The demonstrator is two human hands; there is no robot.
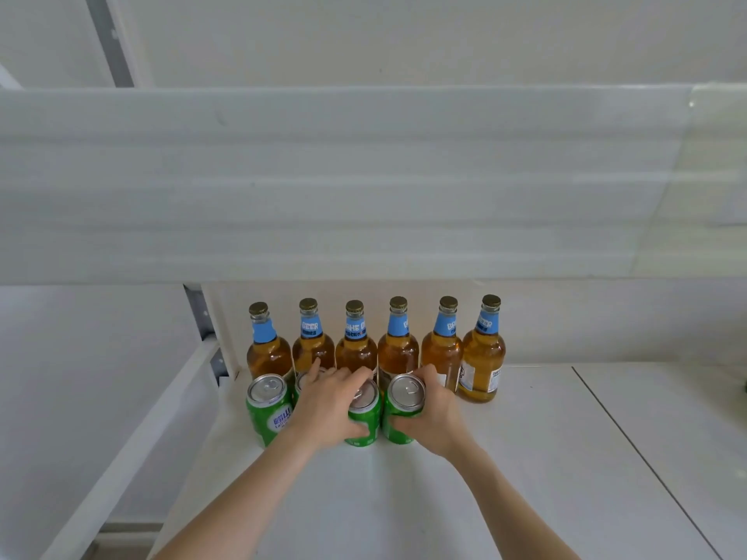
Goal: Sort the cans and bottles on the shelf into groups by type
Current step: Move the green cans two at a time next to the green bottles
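We judge the sorting almost done: six bottles (398,349) stand in a row behind our hands, four cans in front. Our left hand (331,410) grips one can (364,418), our right hand (434,414) another (404,410), on the shelf (525,458).

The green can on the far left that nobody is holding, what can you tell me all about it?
The far-left green can looks like metal, with a shiny silver top and a pull tab that seems unopened. Its side is bright green with white and blue lettering. It stands upright on the white shelf, at the left end of the can row, in front of the leftmost amber bottle. The left hand is right beside it, gripping another can.
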